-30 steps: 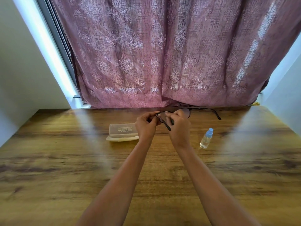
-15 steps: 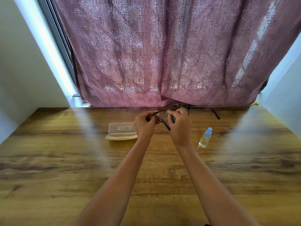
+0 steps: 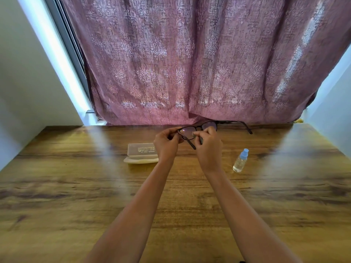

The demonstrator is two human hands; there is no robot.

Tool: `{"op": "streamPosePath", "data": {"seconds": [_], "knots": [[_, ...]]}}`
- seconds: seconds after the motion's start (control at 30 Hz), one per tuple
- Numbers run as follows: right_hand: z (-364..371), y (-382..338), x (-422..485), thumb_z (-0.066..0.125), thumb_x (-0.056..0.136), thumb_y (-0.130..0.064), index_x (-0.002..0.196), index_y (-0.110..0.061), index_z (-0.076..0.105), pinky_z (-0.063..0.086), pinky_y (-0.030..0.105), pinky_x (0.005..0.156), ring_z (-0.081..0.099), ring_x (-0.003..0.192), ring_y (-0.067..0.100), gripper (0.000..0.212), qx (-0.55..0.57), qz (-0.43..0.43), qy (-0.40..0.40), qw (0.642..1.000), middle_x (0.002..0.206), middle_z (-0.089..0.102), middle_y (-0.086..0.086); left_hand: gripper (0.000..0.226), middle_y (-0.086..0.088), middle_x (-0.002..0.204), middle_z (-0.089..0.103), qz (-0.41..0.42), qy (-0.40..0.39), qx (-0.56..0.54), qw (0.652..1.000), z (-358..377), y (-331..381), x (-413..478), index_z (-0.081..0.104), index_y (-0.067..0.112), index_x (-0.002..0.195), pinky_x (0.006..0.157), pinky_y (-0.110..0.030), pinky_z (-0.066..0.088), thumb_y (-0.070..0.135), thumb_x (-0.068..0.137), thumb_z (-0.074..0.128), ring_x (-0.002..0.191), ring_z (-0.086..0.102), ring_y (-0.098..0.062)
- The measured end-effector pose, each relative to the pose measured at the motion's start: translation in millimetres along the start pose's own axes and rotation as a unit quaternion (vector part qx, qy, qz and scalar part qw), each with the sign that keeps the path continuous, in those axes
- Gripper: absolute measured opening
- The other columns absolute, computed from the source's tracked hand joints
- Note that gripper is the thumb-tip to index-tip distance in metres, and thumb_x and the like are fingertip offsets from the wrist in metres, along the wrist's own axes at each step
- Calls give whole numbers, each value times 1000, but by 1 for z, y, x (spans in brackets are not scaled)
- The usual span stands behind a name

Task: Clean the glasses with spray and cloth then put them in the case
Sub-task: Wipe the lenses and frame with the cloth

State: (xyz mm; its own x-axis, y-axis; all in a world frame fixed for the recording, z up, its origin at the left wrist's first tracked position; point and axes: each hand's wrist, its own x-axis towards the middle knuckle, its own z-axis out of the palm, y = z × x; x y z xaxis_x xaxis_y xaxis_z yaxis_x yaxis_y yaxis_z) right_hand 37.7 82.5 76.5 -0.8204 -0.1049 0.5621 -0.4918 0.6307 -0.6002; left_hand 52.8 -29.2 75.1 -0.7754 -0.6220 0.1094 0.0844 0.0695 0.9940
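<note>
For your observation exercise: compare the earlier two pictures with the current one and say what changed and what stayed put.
Little moved. The right hand shifted slightly along the glasses, its fingers rubbing near the lens; any cloth is too hidden to confirm. The left hand kept its pinch on the frame's other end. Nothing was picked up or let go. The case and spray bottle stayed on the table.

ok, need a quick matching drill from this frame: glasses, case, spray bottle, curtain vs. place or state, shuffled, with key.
Things:
1. glasses
2. case
3. spray bottle
4. curtain

Places or states:
A. standing on the table, right of the right hand
B. hanging behind the table's far edge
C. held up in both hands
D. open on the table, beside the left hand

Pairs: 1-C, 2-D, 3-A, 4-B
</note>
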Motion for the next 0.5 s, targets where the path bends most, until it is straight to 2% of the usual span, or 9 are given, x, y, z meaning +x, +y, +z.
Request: {"op": "streamPosePath", "data": {"seconds": [0.07,0.17,0.27,0.33,0.4,0.5], "knots": [[2,-5,1,55,88,-4,106,1,65,43,23,65,55,73,13,21,11,-10,-4,1000,92,55,7,10,-6,71,69,-1,-3,1,1000,3,0,0,71,12,81,55,-17,53,3,80,68,53,64,-3],[8,-13,-7,55,89,-5,106,2,63,40,19,63,49,70,11,20,28,-53,-40,997,86,50,3,8,-13,79,72,-8,-12,6,1000,3,0,0,72,4,88,62,-27,56,4,81,67,61,66,-14],[5,-8,-6,54,90,-7,107,1,64,47,31,61,51,68,14,21,7,-49,-33,998,87,52,6,8,-11,78,72,-13,-13,-4,1000,2,-4,-1,72,8,87,62,-29,56,5,81,67,64,68,-14],[2,-2,-1,53,89,-4,110,2,63,49,32,62,54,68,16,24,-2,-27,-10,1000,90,54,9,9,-7,74,70,-16,-8,-13,1000,2,-4,-1,71,10,86,65,-29,57,4,82,67,60,67,-11],[2,-2,1,53,89,-2,113,3,62,48,27,63,55,70,14,26,9,-13,-4,1000,93,55,9,8,-7,74,70,-21,-7,-9,1000,3,-3,0,70,9,87,69,-32,58,4,82,66,63,68,-13],[8,-12,-2,56,88,-4,111,2,62,40,18,64,49,70,9,24,33,-40,-23,998,90,53,6,12,-9,77,72,-14,-10,3,1000,3,-4,-1,71,9,87,67,-29,58,1,82,64,63,68,-10]]}}
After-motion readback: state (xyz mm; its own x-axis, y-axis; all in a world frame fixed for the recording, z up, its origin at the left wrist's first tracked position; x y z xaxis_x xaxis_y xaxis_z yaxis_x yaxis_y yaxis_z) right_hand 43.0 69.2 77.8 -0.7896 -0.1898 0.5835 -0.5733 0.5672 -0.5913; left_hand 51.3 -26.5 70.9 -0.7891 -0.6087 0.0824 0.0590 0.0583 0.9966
